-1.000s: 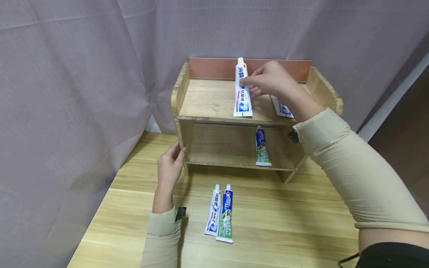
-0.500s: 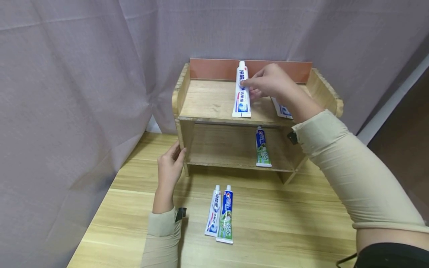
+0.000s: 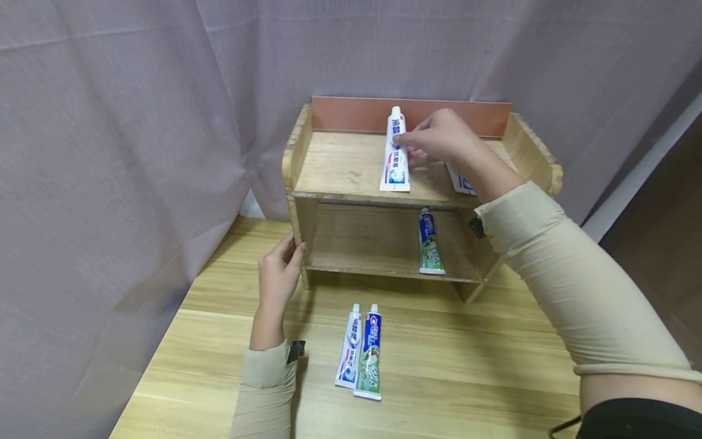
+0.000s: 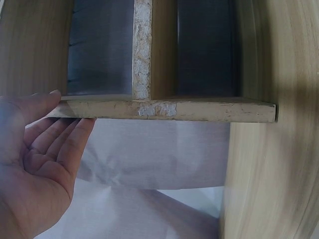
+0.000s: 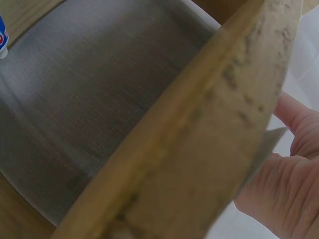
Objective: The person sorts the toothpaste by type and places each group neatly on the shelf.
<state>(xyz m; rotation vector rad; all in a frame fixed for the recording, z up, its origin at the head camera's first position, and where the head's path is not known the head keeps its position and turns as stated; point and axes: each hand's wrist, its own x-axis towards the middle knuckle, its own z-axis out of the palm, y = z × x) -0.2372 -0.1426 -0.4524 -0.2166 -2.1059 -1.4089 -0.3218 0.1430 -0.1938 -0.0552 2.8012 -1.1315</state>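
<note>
My right hand pinches a white toothpaste tube by its right edge, thumb on the printed face. The tube is at the middle of the top board of a small wooden shelf, its cap towards the back. In the right wrist view a board edge hides most of what that hand does. At the shelf's left side panel, my left hand grips the edge between thumb and fingers. Another white toothpaste tube lies right of the held one, partly behind my right hand.
On the lower board lies a blue-green toothpaste tube. In front of the shelf, a white toothpaste tube and a blue-green one lie side by side on the wooden table. A grey curtain hangs behind.
The cap end of the held toothpaste tube has come down towards the top board, my right hand sinking slightly with it. My left hand keeps its grip on the side panel.
</note>
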